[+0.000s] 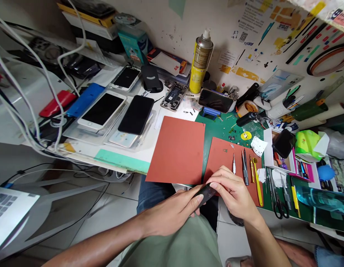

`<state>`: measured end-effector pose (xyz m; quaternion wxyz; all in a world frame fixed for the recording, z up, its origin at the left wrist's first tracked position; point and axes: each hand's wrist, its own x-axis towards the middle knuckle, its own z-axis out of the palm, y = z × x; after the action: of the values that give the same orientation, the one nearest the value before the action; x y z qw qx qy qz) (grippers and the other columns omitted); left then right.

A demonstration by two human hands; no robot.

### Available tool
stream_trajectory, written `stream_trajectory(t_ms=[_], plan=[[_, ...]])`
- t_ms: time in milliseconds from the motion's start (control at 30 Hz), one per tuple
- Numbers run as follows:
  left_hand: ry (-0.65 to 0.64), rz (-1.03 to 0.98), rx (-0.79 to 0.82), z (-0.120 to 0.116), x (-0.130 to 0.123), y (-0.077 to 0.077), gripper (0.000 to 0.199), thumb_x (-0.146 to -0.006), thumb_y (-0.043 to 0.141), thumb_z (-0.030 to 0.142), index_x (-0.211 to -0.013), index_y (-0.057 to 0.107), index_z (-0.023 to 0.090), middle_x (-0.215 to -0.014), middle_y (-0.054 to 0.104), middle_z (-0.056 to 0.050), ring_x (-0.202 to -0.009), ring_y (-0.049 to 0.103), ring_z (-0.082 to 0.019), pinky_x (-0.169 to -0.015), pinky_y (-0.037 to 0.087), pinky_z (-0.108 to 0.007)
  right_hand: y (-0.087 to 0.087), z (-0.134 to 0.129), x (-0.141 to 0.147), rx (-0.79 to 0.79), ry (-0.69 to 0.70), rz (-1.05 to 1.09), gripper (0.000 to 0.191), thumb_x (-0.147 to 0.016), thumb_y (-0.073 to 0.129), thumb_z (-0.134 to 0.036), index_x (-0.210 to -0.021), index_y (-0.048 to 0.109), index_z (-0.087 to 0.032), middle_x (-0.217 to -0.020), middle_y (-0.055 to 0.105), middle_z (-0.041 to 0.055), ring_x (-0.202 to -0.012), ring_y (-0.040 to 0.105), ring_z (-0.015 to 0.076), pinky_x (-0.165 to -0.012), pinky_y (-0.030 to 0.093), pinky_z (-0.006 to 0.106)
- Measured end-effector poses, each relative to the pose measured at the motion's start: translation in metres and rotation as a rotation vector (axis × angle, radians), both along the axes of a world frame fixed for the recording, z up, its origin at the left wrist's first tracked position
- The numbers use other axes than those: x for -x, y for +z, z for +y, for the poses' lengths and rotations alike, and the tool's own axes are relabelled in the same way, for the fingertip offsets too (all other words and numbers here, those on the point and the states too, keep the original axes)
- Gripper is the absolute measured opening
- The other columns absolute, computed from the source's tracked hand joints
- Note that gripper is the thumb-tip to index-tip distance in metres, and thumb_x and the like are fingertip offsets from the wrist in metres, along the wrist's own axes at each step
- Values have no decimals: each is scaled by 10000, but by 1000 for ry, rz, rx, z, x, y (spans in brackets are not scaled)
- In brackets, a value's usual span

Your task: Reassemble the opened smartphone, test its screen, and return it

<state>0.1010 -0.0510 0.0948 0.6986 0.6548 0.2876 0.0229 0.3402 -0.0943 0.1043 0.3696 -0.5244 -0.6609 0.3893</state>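
Note:
Over my lap, just off the bench's front edge, a black smartphone (207,193) is held at a slant. My left hand (180,207) wraps its lower end, thumb along the near side. The fingers and thumb of my right hand (230,189) are closed at its upper end; whether something small is pinched there, I cannot tell. Much of the phone is hidden by both hands. Beyond them lie a large reddish-brown mat (177,148) and a smaller matching mat (216,159). A silver screwdriver (233,164), tweezers (245,170) and a yellow-handled tool (256,181) rest on the smaller one.
Several phones, including a white one (102,110) and an opened one (174,97), lie at the back left. A yellow spray can (200,61) stands by the wall. Black scissors (280,209) and a blue bottle (322,200) are right. White cables (35,63) hang left.

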Motion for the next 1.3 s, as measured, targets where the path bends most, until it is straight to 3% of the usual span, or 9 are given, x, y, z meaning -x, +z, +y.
stream_trajectory(t_ms=[267,433,667,867,1033,1233,1300], plan=[[10,-16,4,3,-4,2,546,-1154,291,548,-1315,698,223,-965,754,-39,-909,662,-215,-901,458,-313,-2,-1,2,-4,-18,-19,240,-1105,606,-233,-1128,840,-278,-917,724,55,-866,623,210,-754,516,359],[23,-29,0,4,-2,1,542,-1154,304,539,-1376,678,214,-956,773,-43,-912,673,-220,-919,477,-321,-1,0,4,39,-36,-21,254,-1118,590,-301,-1084,840,-265,-916,728,63,-872,631,219,-770,527,371],[46,-130,118,4,10,-8,568,-1149,317,574,-1375,687,206,-1109,809,-79,-1035,722,-225,-1015,520,-340,4,-5,-1,163,-15,116,276,-1120,596,-377,-1258,822,-297,-1023,774,70,-970,697,230,-845,567,366],[49,-99,43,4,25,-25,582,-1139,366,558,-1518,655,225,-1344,771,-110,-1281,659,-283,-1193,453,-403,9,-11,5,167,-21,85,283,-1116,603,-363,-1070,867,-272,-903,738,63,-855,671,214,-759,544,349],[51,-106,-24,-1,33,-39,553,-1140,371,534,-1505,679,255,-1392,748,-102,-1298,644,-282,-1197,448,-379,17,-14,7,117,13,35,351,-1133,552,-330,-959,849,-258,-878,734,63,-850,654,224,-766,526,376],[32,-129,35,5,15,-18,561,-1149,342,538,-1409,725,221,-1164,812,-96,-1105,708,-249,-1102,513,-373,19,-9,11,129,-6,39,224,-1093,638,-370,-1150,831,-271,-973,763,63,-912,677,232,-806,554,368],[2,-117,54,10,11,-12,545,-1145,364,554,-1372,736,226,-1098,821,-81,-1049,722,-238,-1058,530,-367,16,-7,10,155,-27,61,221,-1080,660,-389,-1131,840,-272,-946,760,54,-875,679,217,-779,546,346]])
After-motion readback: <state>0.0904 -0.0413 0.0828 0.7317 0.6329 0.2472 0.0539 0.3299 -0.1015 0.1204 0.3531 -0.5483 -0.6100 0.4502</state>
